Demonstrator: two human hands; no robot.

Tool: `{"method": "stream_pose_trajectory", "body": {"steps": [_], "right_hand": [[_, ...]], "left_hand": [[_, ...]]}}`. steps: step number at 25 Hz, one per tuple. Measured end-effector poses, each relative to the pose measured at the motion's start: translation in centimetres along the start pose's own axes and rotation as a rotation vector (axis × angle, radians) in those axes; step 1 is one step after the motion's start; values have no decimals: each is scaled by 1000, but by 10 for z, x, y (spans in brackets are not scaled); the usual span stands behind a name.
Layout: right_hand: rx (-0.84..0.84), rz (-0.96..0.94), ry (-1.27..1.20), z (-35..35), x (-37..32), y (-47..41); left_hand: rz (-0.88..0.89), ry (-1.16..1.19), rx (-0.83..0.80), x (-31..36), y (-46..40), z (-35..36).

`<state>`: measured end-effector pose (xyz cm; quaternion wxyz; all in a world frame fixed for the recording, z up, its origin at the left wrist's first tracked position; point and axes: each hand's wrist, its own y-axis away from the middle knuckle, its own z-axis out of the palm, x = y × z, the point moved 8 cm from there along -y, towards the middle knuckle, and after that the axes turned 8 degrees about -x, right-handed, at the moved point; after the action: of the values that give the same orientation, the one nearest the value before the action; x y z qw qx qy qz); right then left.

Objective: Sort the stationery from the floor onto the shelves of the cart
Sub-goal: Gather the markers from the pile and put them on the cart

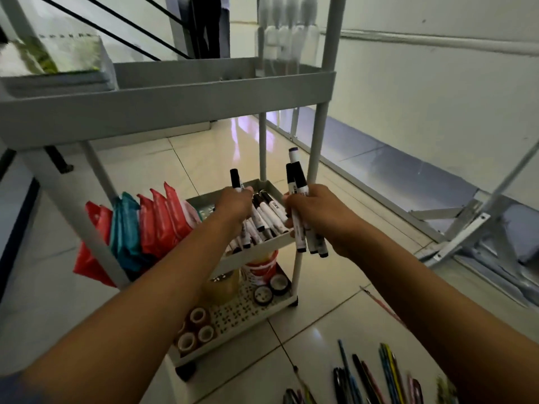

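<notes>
A grey three-tier cart stands in front of me. Its middle shelf holds several white markers with black caps. My left hand is over that shelf, closed around one upright marker. My right hand grips a bundle of several markers upright at the shelf's right edge, beside the cart post. More pens and pencils lie on the tiled floor at the lower right.
Red and teal pouches hang on the middle shelf's left side. Tape rolls and a clear tape roll sit on the bottom shelf. Notebooks lie on the top shelf. A folded metal frame leans against the right wall.
</notes>
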<state>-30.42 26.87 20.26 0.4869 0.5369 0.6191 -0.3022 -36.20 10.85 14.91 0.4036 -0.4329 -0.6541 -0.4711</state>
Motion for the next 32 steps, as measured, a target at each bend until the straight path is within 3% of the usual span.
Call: {"method": "stream_pose_trajectory", "body": {"steps": [9, 13, 17, 27, 32], "right_hand": [[-51, 44, 302, 39, 2, -121], [-86, 105, 442, 45, 17, -132], [-56, 38, 650, 43, 11, -128], [78, -55, 644, 34, 8, -121], [70, -51, 592, 41, -7, -126]], "left_hand": [[-57, 44, 198, -26, -25, -17], [-48, 25, 230, -33, -20, -17], [4, -35, 234, -25, -7, -18], [55, -253, 113, -33, 5, -23], [124, -296, 143, -31, 11, -22]]}}
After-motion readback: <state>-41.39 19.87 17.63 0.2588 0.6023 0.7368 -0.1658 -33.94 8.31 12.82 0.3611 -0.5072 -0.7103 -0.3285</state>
